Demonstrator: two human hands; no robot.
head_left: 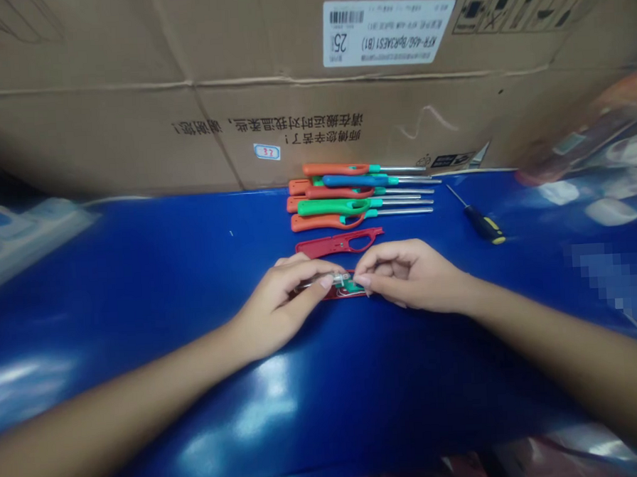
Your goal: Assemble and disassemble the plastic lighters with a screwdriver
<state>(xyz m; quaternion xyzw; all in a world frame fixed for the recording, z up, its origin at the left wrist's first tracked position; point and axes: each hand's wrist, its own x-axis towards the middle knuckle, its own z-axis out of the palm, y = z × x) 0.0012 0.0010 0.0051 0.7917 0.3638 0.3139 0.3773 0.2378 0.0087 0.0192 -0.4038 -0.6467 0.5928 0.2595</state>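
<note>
An opened red lighter half-shell (329, 293) lies on the blue table between my hands, with a clear fuel tank part (340, 278), a green part (352, 286) and thin white wires in it. My left hand (287, 297) is closed on its left end, thumb and fingers at the clear part. From the right, my right hand (414, 276) pinches thumb and forefinger together at the green part; what is between the tips is hidden. Just beyond lies the matching red half-shell (336, 243), flat and separate.
Several long-necked lighters, including a green one (332, 208) and a blue one (355, 180), lie stacked before a large cardboard box (105, 143). Right of them rests a screwdriver (483, 224). Blurred plastic bags (606, 134) sit at the far right of the table (199, 401).
</note>
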